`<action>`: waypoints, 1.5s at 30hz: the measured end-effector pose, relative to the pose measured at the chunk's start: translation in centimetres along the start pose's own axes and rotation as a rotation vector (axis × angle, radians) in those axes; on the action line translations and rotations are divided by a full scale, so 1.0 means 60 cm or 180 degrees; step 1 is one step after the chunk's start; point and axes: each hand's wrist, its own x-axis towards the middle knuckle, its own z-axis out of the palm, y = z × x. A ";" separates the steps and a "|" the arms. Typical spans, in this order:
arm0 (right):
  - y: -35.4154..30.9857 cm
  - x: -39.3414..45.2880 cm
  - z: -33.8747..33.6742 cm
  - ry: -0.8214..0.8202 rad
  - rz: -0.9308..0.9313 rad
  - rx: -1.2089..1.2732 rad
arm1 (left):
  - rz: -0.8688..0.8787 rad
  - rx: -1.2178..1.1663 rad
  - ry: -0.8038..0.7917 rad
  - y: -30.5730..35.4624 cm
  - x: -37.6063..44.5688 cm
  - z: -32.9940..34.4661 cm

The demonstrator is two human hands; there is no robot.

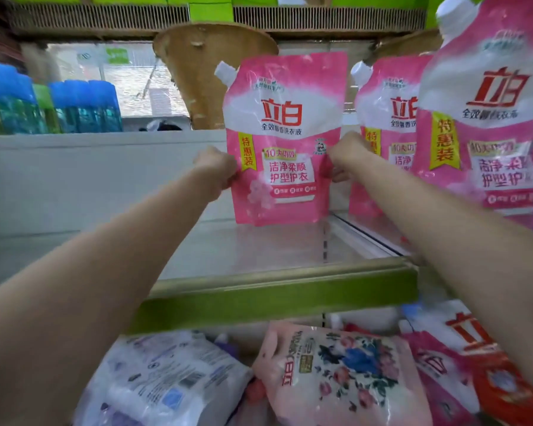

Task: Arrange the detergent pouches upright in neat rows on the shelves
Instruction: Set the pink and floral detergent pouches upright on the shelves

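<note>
I hold a pink pouch (282, 139) upright on the shelf (246, 250), its base touching the shelf floor. My left hand (217, 169) pinches its left edge with curled fingers; my right hand (346, 155) pinches its right edge the same way. A second pouch (382, 118) stands just beside it to the right, and a third pouch (486, 112) stands nearer me, further right. Blue bottles (83, 107) stand at the far left. On the lower shelf, a floral pouch (342, 373) and a white pack (166, 382) lie flat.
</note>
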 end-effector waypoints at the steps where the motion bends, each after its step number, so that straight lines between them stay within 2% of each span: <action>1: -0.008 -0.012 -0.002 -0.0051 0.0016 0.0051 | 0.0008 0.0019 -0.0071 0.004 -0.010 -0.005; 5: -0.019 -0.080 -0.002 -0.0216 -0.0206 0.0236 | 0.0132 0.0026 -0.0172 0.001 -0.072 -0.027; 8: -0.035 -0.170 -0.008 -0.0395 -0.0492 0.0974 | 0.0606 -0.0310 -0.0216 0.008 -0.149 -0.047; 11: -0.039 -0.258 -0.020 -0.0506 -0.0839 0.1411 | 0.1313 -0.0853 -0.0089 0.004 -0.247 -0.067; 14: -0.011 -0.357 -0.025 -0.0497 -0.0839 0.1798 | 0.1441 -0.1287 -0.0073 -0.039 -0.341 -0.083; 16: 0.027 -0.422 -0.015 -0.0580 -0.0649 0.2174 | 0.1253 -0.1653 -0.0237 -0.086 -0.390 -0.080; 18: 0.078 -0.477 0.008 -0.0590 -0.0156 0.2349 | 0.0824 -0.1725 -0.0390 -0.149 -0.429 -0.069; 21: 0.160 -0.552 0.050 -0.0654 0.0885 0.2422 | -0.0201 -0.1335 -0.0584 -0.255 -0.462 -0.036; 23: 0.206 -0.591 0.072 -0.0735 0.1569 0.2303 | -0.0654 -0.0623 -0.0747 -0.318 -0.475 -0.016; 25: 0.239 -0.618 0.093 -0.0923 0.1970 0.2261 | -0.0951 -0.0159 -0.0874 -0.372 -0.490 -0.010; 28: 0.264 -0.628 0.124 -0.1067 0.2268 0.2156 | -0.1212 -0.0403 -0.1035 -0.418 -0.507 -0.029; 32: 0.268 -0.616 0.159 -0.1318 0.2025 0.1924 | -0.1310 -0.0362 -0.0804 -0.419 -0.503 -0.069; 37: 0.219 -0.592 0.211 -0.2042 0.1529 0.1933 | -0.1318 -0.0039 -0.0409 -0.395 -0.472 -0.124; 45: 0.115 -0.619 0.337 -0.3317 0.0871 0.1905 | -0.1408 -0.0581 0.1172 -0.442 -0.530 -0.254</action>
